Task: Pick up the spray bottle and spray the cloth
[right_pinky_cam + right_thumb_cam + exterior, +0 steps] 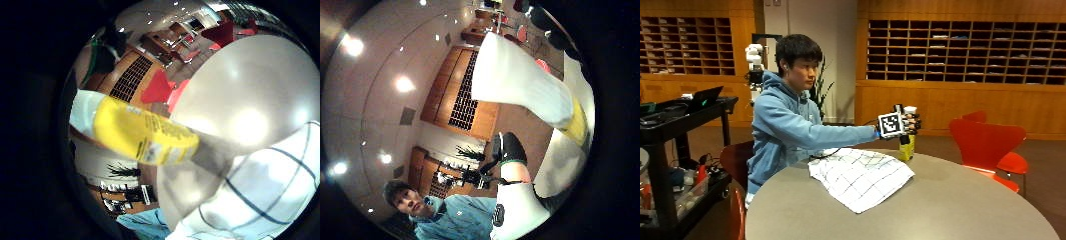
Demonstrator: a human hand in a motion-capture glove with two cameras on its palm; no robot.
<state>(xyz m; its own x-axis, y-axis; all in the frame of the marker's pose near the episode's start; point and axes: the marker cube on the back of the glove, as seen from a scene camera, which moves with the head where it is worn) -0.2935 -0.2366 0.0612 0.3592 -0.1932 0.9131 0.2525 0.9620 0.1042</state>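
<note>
Gripping one bottle (907, 140), one cloth (859, 176) near.

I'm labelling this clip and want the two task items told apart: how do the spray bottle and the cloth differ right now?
The spray bottle stands upright, gripped by the gloved right hand, while the cloth lies spread flat on the table with no hand on it. The spray bottle is yellow with a white top; the cloth is white with a dark grid. The bottle is narrow and tall, the cloth wide and rumpled. Both are by the table's near side, in front of the person.

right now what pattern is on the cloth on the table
White with a dark grid of thin lines; the cloth shows best in the outside view.
</note>
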